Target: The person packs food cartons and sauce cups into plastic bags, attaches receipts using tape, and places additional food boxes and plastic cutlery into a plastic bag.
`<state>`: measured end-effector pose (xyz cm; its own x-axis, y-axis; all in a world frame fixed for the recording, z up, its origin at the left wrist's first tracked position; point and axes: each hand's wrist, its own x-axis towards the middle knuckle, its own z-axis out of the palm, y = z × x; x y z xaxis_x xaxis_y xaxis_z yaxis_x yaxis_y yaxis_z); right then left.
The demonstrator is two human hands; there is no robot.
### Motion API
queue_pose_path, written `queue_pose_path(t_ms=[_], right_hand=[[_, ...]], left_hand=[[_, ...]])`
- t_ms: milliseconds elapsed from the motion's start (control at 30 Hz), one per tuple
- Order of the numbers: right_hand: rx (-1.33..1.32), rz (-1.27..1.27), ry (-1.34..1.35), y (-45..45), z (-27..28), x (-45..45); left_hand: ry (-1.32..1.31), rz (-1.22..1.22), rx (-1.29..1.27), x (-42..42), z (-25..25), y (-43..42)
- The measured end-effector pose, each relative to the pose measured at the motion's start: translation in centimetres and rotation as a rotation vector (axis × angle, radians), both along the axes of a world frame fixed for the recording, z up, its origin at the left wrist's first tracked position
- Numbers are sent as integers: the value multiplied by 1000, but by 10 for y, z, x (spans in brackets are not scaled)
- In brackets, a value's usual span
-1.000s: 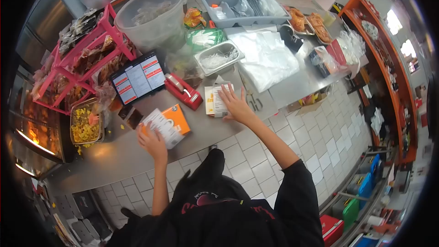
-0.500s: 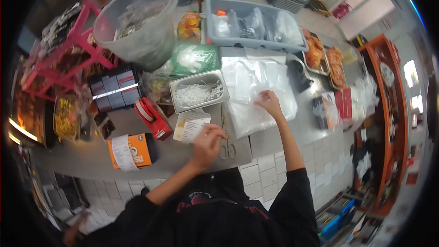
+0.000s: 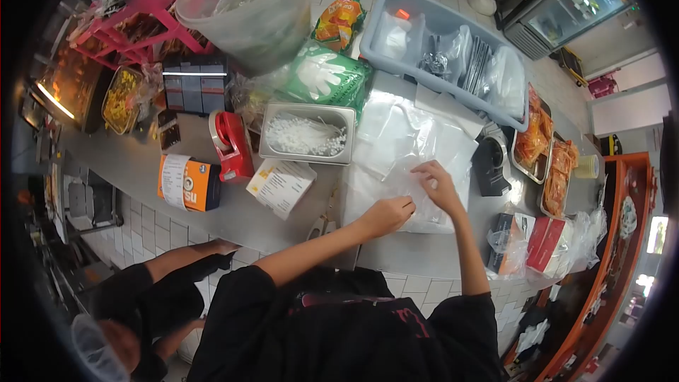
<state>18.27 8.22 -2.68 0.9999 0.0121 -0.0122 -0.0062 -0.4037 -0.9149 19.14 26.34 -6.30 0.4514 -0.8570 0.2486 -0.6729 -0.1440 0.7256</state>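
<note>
Both of my hands are over the stack of clear plastic bags (image 3: 375,138) on the metal counter. My left hand (image 3: 389,215) has its fingers closed at the stack's lower edge, and any film between them is too faint to make out. My right hand (image 3: 435,185) is just beside it, fingertips pinched on the thin plastic of a bag. Left of the stack lies a small box with a printed slip (image 3: 281,185). Above that box is a metal tray of white ties (image 3: 308,134). Scissors (image 3: 323,226) lie near the counter's front edge.
An orange box with a receipt (image 3: 189,182), a red tape dispenser (image 3: 232,147) and a tablet (image 3: 196,88) are at left. A blue bin (image 3: 445,56) and trays of packed food (image 3: 532,138) stand behind and right. Another person (image 3: 152,297) is at lower left.
My left hand has moved right, from beside the slip to the bag stack, close to my right hand. The view has shifted right, and another person has come into view at lower left.
</note>
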Motion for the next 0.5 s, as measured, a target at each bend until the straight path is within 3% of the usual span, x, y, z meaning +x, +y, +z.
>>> queue_pose_path(t_ms=[67,133,167,267,333,500], right_hand=[[-425,-16,-153,1,-27,-3],[-526,-42,-204,5,-42,-2],[-626,-110,-239,10,-50,-2],[-494,-71,-138,-2,-65,2],[-429,-44,-178,-5,-60,1],[-325,12,-258,-6,-34,5]], left_hand=[[32,19,71,-2,0,-9],[-5,157,-200,-2,0,-10],[-37,214,-183,-3,-2,-9],[-48,342,-152,1,-4,-11],[80,392,-106,-2,1,-12],[-100,454,106,-11,-31,-25]])
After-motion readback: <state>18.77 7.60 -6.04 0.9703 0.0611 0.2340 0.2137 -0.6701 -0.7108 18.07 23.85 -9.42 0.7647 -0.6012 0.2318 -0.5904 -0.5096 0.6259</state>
